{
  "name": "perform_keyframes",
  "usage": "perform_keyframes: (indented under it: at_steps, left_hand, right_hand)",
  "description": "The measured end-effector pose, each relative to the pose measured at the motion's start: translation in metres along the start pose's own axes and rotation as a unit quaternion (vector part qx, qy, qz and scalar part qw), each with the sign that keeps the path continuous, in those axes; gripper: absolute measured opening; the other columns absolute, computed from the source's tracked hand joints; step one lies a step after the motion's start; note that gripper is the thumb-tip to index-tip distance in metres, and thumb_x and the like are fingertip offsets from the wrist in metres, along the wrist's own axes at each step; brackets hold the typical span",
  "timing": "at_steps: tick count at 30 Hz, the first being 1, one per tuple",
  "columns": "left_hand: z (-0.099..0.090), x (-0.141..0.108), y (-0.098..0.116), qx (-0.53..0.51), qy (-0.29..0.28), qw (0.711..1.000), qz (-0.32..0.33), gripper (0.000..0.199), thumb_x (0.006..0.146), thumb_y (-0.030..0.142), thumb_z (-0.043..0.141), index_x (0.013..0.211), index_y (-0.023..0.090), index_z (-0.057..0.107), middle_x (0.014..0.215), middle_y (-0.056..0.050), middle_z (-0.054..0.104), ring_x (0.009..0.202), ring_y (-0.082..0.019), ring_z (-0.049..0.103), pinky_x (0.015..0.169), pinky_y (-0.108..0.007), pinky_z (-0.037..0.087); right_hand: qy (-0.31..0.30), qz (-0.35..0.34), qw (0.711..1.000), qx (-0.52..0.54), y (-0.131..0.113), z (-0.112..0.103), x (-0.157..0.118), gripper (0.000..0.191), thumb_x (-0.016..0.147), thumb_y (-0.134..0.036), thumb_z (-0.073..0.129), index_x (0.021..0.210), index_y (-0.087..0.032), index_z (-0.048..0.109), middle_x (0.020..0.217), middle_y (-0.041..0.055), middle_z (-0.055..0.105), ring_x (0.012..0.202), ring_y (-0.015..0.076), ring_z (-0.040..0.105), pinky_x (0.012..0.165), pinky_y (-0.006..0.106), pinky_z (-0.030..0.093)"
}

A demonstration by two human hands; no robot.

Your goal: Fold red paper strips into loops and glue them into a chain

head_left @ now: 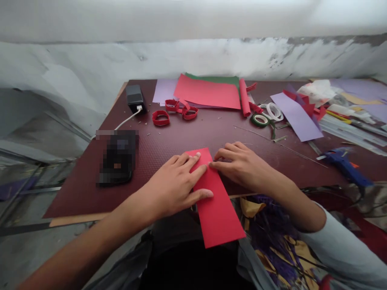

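Note:
A long red paper strip [219,209] lies over the table's front edge, its near end hanging out above my lap. My left hand [178,183] rests flat on the strip from the left, fingers and thumb spread across it. From the other side, my right hand [242,167] has curled fingers, with the thumb and index fingertips closed at the strip's right edge near its far end. Whether a fold lies under these fingertips cannot be made out.
On the dark red table [169,149] are red paper rings [161,118], red sheets [211,92], green tape [260,120], a purple sheet [298,114] and a blue glue gun [346,165]. A black power bank [135,98] with a white cable and a blurred dark object [117,159] lie left.

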State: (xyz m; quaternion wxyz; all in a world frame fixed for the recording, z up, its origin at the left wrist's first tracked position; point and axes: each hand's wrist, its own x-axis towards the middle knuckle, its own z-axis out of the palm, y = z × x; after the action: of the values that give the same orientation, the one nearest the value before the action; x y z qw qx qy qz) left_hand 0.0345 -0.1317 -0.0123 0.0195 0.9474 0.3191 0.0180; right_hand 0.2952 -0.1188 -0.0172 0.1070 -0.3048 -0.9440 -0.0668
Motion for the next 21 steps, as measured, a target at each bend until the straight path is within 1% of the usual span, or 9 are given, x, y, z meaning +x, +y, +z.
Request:
perform_keyframes:
  at_steps: [4, 6, 8, 9, 11, 13, 14, 17, 21]
  left_hand:
    - [-0.010, 0.002, -0.013, 0.014, 0.003, 0.999, 0.040, 0.084, 0.101, 0.078, 0.038, 0.146, 0.011, 0.061, 0.146, -0.025, 0.064, 0.130, -0.043, 0.061, 0.105, -0.056, 0.048]
    - [-0.014, 0.002, -0.020, 0.009, 0.048, 0.996, 0.077, 0.084, 0.100, 0.078, 0.044, 0.147, 0.010, 0.059, 0.149, -0.023, 0.063, 0.129, -0.040, 0.062, 0.106, -0.054, 0.048]
    - [-0.017, 0.004, -0.026, 0.021, 0.120, 0.985, 0.120, 0.080, 0.100, 0.073, 0.053, 0.149, 0.009, 0.056, 0.152, -0.022, 0.062, 0.130, -0.038, 0.062, 0.108, -0.053, 0.048]
    - [-0.018, 0.005, -0.029, 0.039, 0.160, 0.976, 0.140, 0.073, 0.101, 0.066, 0.058, 0.148, 0.009, 0.056, 0.151, -0.021, 0.063, 0.129, -0.036, 0.063, 0.108, -0.052, 0.048]
    - [-0.020, 0.009, -0.034, 0.088, 0.232, 0.954, 0.169, 0.044, 0.106, 0.041, 0.062, 0.137, 0.010, 0.063, 0.142, -0.018, 0.070, 0.120, -0.031, 0.069, 0.103, -0.047, 0.052]
    - [-0.020, 0.013, -0.037, 0.142, 0.280, 0.934, 0.172, 0.018, 0.105, 0.017, 0.059, 0.118, 0.010, 0.069, 0.119, -0.013, 0.079, 0.102, -0.024, 0.074, 0.089, -0.039, 0.055]
    - [-0.020, 0.015, -0.036, 0.171, 0.295, 0.925, 0.166, 0.015, 0.103, 0.009, 0.057, 0.110, 0.010, 0.070, 0.104, -0.010, 0.081, 0.091, -0.022, 0.074, 0.081, -0.036, 0.055]
    - [-0.018, 0.022, -0.033, 0.259, 0.287, 0.914, 0.121, 0.015, 0.099, 0.004, 0.056, 0.100, 0.007, 0.070, 0.076, -0.005, 0.073, 0.068, -0.020, 0.069, 0.061, -0.033, 0.048]
    - [-0.013, 0.028, -0.029, 0.301, 0.186, 0.935, 0.033, 0.018, 0.091, -0.002, 0.055, 0.091, 0.009, 0.069, 0.075, -0.007, 0.069, 0.065, -0.023, 0.066, 0.053, -0.034, 0.042]
  right_hand:
    - [-0.044, -0.027, 0.997, 0.055, 0.025, -0.004, 0.020, 0.026, 0.108, -0.021, 0.053, 0.116, -0.020, 0.077, 0.100, 0.0098, 0.073, 0.084, 0.0211, 0.056, 0.076, 0.036, 0.035]
    - [-0.030, -0.030, 0.990, 0.133, 0.038, -0.007, 0.029, 0.029, 0.109, -0.022, 0.049, 0.115, -0.019, 0.077, 0.098, 0.0099, 0.075, 0.085, 0.0205, 0.060, 0.078, 0.035, 0.039]
    - [0.003, -0.029, 0.972, 0.234, 0.050, -0.008, 0.038, 0.029, 0.110, -0.026, 0.049, 0.115, -0.020, 0.077, 0.100, 0.0098, 0.077, 0.088, 0.0196, 0.065, 0.079, 0.033, 0.045]
    - [0.018, -0.028, 0.960, 0.276, 0.056, -0.008, 0.043, 0.028, 0.109, -0.028, 0.051, 0.116, -0.020, 0.077, 0.102, 0.0098, 0.078, 0.089, 0.0190, 0.067, 0.079, 0.033, 0.048]
    - [0.042, -0.021, 0.944, 0.326, 0.065, -0.004, 0.052, 0.025, 0.107, -0.031, 0.056, 0.115, -0.020, 0.077, 0.106, 0.0101, 0.079, 0.091, 0.0187, 0.071, 0.080, 0.032, 0.052]
    - [0.059, -0.010, 0.938, 0.341, 0.074, 0.004, 0.058, 0.023, 0.105, -0.032, 0.060, 0.114, -0.020, 0.078, 0.107, 0.0097, 0.079, 0.093, 0.0190, 0.073, 0.084, 0.034, 0.055]
    - [0.065, -0.004, 0.935, 0.349, 0.079, 0.009, 0.061, 0.023, 0.104, -0.033, 0.062, 0.115, -0.021, 0.079, 0.107, 0.0093, 0.079, 0.093, 0.0190, 0.073, 0.085, 0.035, 0.056]
    - [0.097, 0.024, 0.925, 0.367, 0.094, 0.024, 0.061, 0.027, 0.099, -0.036, 0.069, 0.121, -0.023, 0.078, 0.111, 0.0090, 0.078, 0.095, 0.0195, 0.074, 0.085, 0.036, 0.059]
    - [0.245, 0.127, 0.897, 0.345, 0.106, 0.027, 0.054, 0.022, 0.100, -0.032, 0.065, 0.118, -0.026, 0.077, 0.109, 0.0077, 0.079, 0.097, 0.0212, 0.073, 0.087, 0.040, 0.058]
